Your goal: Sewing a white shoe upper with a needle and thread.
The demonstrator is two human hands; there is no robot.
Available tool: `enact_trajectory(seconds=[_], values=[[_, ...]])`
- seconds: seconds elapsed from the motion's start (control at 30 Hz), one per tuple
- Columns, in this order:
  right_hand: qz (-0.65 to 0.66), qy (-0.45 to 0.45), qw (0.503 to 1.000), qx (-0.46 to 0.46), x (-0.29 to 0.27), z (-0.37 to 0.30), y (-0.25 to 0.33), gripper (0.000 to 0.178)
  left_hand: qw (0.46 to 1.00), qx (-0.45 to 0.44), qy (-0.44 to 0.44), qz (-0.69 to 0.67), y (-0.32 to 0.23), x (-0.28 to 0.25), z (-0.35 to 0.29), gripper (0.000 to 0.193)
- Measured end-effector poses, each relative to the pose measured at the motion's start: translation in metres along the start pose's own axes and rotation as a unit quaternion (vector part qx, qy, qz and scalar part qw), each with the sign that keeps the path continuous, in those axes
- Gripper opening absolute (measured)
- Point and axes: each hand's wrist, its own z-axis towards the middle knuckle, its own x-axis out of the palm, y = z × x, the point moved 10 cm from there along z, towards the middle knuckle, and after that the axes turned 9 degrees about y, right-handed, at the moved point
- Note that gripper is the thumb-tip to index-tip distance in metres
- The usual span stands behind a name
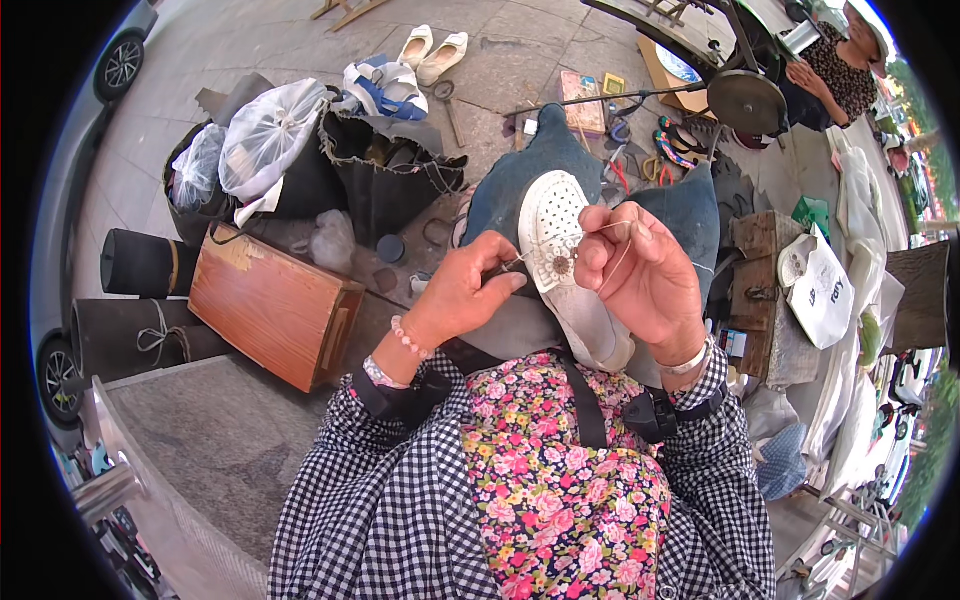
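Observation:
A white shoe [552,205] with a perforated toe and a round flower ornament [561,263] lies on my lap, toe pointing away from me. At its left edge my left hand [458,296] is closed, thumb and forefinger pinched together; a small dark, thin item shows at the fingertips, too small to name. Over the shoe's right side, my right hand [648,272] pinches a thin pale thread [620,262] that loops between its fingers. Under the shoe, blue denim cloth [510,185] covers my knees.
A reddish wooden box [270,300] and black bags [385,165] stand at left. Ahead lie scissors [450,110], white shoes [430,55] and scattered tools; a hand-cranked machine [745,95] rises at far right, near another person [845,65]. A wooden chest [765,290] is at right.

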Motion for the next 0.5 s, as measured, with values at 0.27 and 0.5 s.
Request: enact_trajectory(seconds=[0.27,0.5], values=[[0.036,-0.055,0.997,-0.026,-0.029,0.000,0.005,0.008,1.000,-0.004,0.004,0.019,0.001,-0.001,-0.002,0.019],[-0.389,-0.196,0.898,0.061,-0.060,-0.007,0.011,0.008,1.000,0.010,0.000,-0.010,-0.006,0.000,-0.001,0.010]])
